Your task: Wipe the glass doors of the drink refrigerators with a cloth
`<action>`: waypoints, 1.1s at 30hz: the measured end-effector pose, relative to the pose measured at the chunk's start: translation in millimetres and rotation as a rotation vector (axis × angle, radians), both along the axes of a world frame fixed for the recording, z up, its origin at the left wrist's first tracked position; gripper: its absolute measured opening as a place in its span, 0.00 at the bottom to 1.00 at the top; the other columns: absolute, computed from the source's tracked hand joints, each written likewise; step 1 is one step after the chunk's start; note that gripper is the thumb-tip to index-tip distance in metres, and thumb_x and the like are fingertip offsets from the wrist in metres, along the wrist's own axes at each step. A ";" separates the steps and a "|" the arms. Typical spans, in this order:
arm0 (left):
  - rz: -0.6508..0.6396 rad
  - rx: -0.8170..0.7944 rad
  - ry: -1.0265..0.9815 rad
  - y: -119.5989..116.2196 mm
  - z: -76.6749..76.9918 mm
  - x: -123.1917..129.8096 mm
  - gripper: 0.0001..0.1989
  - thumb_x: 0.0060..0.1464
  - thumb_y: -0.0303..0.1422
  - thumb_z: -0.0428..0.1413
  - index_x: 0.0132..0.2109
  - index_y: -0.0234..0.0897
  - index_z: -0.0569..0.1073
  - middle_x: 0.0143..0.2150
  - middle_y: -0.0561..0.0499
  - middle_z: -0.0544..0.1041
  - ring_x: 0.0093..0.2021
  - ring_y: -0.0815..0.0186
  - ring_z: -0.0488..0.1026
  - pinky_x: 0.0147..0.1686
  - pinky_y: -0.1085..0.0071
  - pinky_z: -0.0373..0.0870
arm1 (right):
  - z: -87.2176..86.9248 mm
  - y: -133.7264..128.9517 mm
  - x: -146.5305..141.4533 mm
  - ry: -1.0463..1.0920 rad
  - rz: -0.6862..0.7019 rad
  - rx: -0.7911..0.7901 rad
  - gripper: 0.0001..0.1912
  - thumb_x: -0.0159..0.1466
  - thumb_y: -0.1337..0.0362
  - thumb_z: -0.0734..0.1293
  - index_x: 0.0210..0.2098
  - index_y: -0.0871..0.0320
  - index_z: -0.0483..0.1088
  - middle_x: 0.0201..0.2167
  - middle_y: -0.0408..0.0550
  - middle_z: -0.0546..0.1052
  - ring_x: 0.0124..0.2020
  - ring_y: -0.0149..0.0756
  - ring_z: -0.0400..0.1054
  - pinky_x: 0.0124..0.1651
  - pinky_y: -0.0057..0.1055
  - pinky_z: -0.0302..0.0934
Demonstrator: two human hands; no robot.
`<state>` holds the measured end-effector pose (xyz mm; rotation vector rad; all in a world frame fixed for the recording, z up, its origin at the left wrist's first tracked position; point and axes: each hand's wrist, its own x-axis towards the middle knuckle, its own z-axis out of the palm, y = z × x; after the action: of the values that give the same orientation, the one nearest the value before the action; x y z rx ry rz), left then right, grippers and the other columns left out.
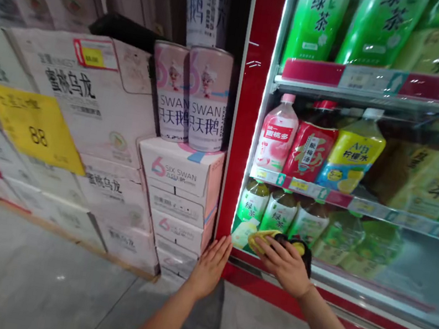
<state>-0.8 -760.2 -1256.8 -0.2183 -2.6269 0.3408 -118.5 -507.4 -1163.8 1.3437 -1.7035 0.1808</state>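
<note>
My right hand grips a yellow cloth and presses it to the glass door of a refrigerated drinks cabinet, low down. A black object sits with the cloth under my fingers; its exact kind is hard to tell. My left hand is open, fingers spread and holding nothing. Its fingertips reach the lower part of the cabinet's red frame, next to a stack of Six Swan cartons.
Left of the cabinet stand stacked oolong drink cartons with a yellow "88" price sign. Two pink Swan cans stand on the Six Swan cartons. Bottled drinks fill the cabinet shelves. Grey floor lies below.
</note>
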 end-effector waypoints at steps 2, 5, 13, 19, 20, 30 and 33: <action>0.037 0.011 -0.022 2.0 -3.9 8.5 0.33 0.59 0.21 0.46 0.71 0.30 0.59 0.76 0.40 0.53 0.75 0.58 0.51 0.70 0.60 0.61 | 22.3 -20.6 5.6 -0.007 -0.028 -0.040 0.19 0.73 0.68 0.62 0.58 0.44 0.74 0.59 0.35 0.78 0.60 0.31 0.69 0.67 0.32 0.51; 0.006 0.017 -0.060 1.2 -8.1 17.6 0.30 0.61 0.23 0.47 0.70 0.26 0.61 0.76 0.36 0.52 0.75 0.57 0.52 0.70 0.59 0.60 | 47.6 -67.6 13.3 -0.045 -0.060 -0.123 0.22 0.72 0.68 0.63 0.63 0.44 0.70 0.65 0.39 0.73 0.68 0.38 0.61 0.73 0.40 0.43; -0.156 -0.009 -0.186 -30.3 -19.2 51.4 0.36 0.58 0.19 0.46 0.73 0.33 0.55 0.75 0.44 0.57 0.76 0.65 0.50 0.72 0.65 0.52 | -36.2 -98.1 18.0 -0.078 -0.006 0.105 0.25 0.70 0.71 0.60 0.64 0.53 0.69 0.68 0.44 0.68 0.67 0.40 0.62 0.78 0.45 0.26; -0.206 -0.021 -0.258 -43.5 -7.3 66.3 0.36 0.61 0.22 0.46 0.75 0.32 0.50 0.76 0.44 0.55 0.76 0.64 0.48 0.72 0.65 0.51 | -26.5 -90.3 7.9 -0.140 -0.045 0.079 0.23 0.72 0.68 0.61 0.65 0.49 0.68 0.71 0.41 0.65 0.72 0.42 0.55 0.78 0.49 0.26; -0.208 -0.021 -0.266 -43.3 -5.7 66.4 0.36 0.61 0.22 0.46 0.75 0.33 0.49 0.76 0.44 0.56 0.76 0.64 0.48 0.72 0.65 0.52 | -23.4 -96.3 7.9 -0.154 -0.077 0.046 0.24 0.72 0.67 0.61 0.66 0.49 0.67 0.71 0.42 0.63 0.73 0.44 0.53 0.78 0.51 0.25; -0.183 0.013 -0.290 -34.9 -11.8 57.3 0.33 0.63 0.23 0.45 0.74 0.34 0.54 0.72 0.44 0.64 0.73 0.63 0.56 0.70 0.64 0.55 | -103.3 -60.6 0.6 -0.075 0.116 0.305 0.25 0.71 0.71 0.59 0.66 0.59 0.66 0.69 0.43 0.68 0.69 0.36 0.59 0.79 0.41 0.34; -0.165 0.032 -0.289 -37.8 -12.3 55.8 0.36 0.60 0.22 0.46 0.74 0.34 0.52 0.73 0.43 0.63 0.72 0.61 0.59 0.68 0.64 0.57 | -103.0 -50.3 1.1 -0.092 0.100 0.291 0.26 0.71 0.72 0.59 0.67 0.58 0.65 0.69 0.43 0.68 0.69 0.35 0.60 0.79 0.40 0.34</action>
<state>55.0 -798.1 -1269.1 -0.5040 -2.8694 0.2246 -117.3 -557.7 -1266.9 1.6585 -1.7908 0.0525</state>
